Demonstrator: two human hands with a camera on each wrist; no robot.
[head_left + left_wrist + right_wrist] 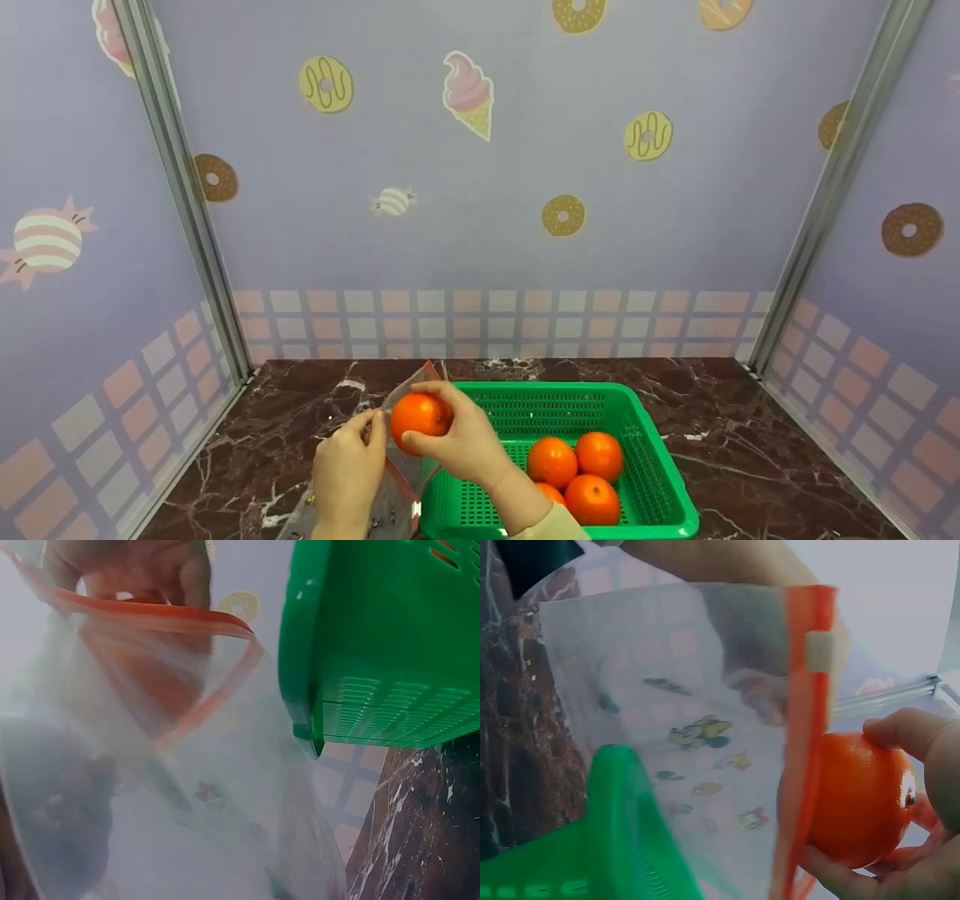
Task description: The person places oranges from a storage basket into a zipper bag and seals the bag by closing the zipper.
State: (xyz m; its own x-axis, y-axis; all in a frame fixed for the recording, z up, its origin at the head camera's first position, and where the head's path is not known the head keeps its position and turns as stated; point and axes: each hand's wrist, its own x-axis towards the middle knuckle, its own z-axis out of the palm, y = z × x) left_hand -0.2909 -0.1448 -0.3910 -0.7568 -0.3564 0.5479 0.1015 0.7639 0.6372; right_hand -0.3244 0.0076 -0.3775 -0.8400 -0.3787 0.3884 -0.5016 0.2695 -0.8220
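Note:
An orange (417, 420) is gripped by my right hand (469, 439) at the mouth of a clear zip bag (697, 720) with a red-orange top edge. In the right wrist view, part of the orange lies behind that edge, with fingers and thumb round its other side. My left hand (349, 465) pinches the bag's rim between thumb and fingers, holding the mouth apart. Cartoon figures and a white slider show on the bag. Beside it stands a green basket (664, 465) with several oranges (592, 500) in its right part; the right forearm partly hides one.
The basket and hands are over a dark red marbled tabletop (742, 457). Patterned walls (510, 247) with metal corner posts (814, 202) enclose the back and both sides. The basket's left wall is close against the bag.

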